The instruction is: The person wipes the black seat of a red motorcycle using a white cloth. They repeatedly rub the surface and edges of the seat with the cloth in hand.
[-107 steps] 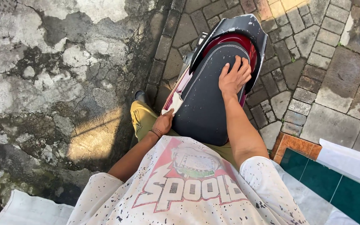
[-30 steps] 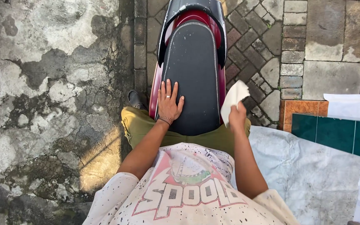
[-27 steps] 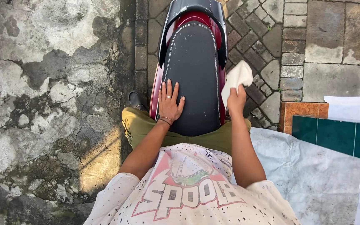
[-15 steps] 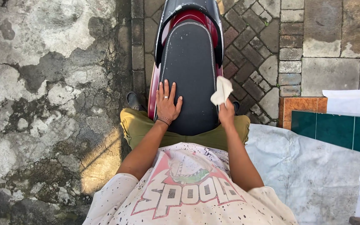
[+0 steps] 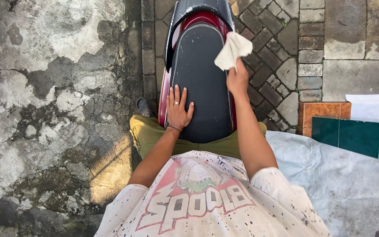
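Right hand [image 5: 237, 79] has carried cloth [image 5: 232, 49] farther up seat [image 5: 202, 79].

bright daylight, sharp focus throughout; the person's shadow falls left onto the cracked concrete [image 5: 44, 109], with slight wide-angle stretch at edges.

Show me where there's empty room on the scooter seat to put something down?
The black seat is bare ahead of the left hand, up to the rear grab rail. The right edge is crowded by the right hand holding the white cloth.
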